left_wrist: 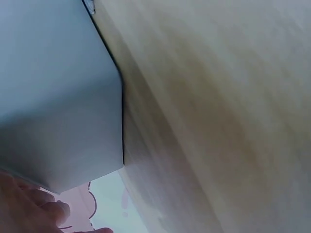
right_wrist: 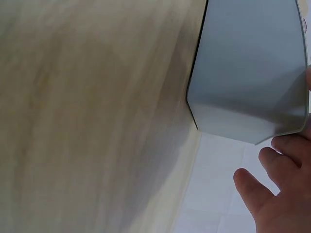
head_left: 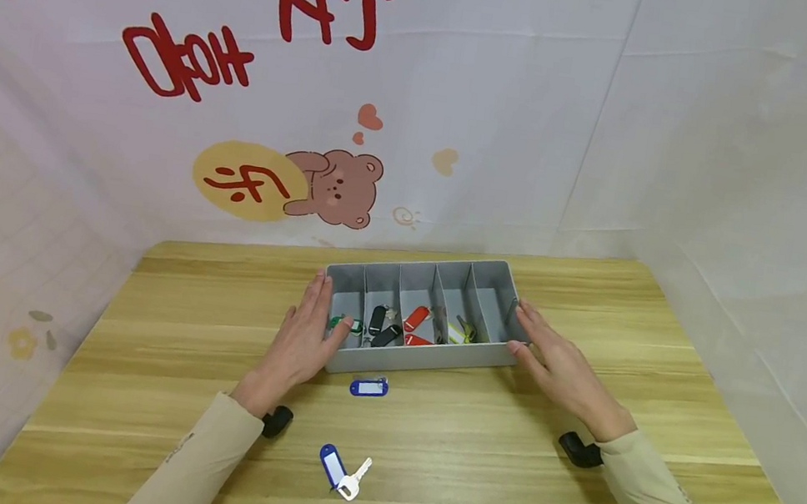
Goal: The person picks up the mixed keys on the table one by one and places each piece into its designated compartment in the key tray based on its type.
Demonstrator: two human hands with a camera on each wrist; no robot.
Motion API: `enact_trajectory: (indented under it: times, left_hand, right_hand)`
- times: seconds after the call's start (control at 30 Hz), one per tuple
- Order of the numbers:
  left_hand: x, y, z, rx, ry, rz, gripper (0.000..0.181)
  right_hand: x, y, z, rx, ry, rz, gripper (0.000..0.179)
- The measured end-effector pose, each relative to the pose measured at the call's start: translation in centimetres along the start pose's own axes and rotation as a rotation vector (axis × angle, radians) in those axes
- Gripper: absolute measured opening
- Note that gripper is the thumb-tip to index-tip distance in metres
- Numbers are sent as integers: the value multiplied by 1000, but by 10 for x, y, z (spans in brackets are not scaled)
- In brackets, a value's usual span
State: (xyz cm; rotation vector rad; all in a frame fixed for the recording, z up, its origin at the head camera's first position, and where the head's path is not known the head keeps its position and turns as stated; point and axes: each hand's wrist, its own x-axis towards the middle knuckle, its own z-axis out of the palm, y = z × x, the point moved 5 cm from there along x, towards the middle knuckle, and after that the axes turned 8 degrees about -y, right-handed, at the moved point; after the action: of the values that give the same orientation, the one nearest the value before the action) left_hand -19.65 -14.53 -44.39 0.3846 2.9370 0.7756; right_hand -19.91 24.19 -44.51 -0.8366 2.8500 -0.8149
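A grey divided tray stands near the back of the table, slightly askew. My left hand lies along its left end with straight fingers, thumb over the front left corner. At the right end my right hand touches the rim, its fingers extended and thumb at the front edge. From left to right, the compartments hold a green key tag, black key tags, red key tags and a yellow key tag with a key. In the right wrist view, fingers spread beside the tray wall.
Just in front of the tray lies a blue key tag. Nearer me is another blue key tag with a silver key. A printed white sheet rises behind the wooden table.
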Motion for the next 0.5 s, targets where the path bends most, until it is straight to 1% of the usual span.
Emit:
enact_trajectory:
  times: [0.1, 0.2, 0.33, 0.5]
  left_hand:
    - [-4, 1, -3, -14, 24, 36, 84]
    - [-11, 3, -7, -19, 50, 86, 82]
    - [-26, 9, -13, -32, 86, 159, 79]
    - [-44, 16, -21, -31, 128, 252, 74]
  right_hand:
    - [0, -1, 0, -7, -6, -5, 66]
    - [0, -2, -1, -12, -14, -6, 66]
    - [0, -4, -1, -28, -17, -15, 64]
    - [-1, -6, -2, -63, -1, -43, 60]
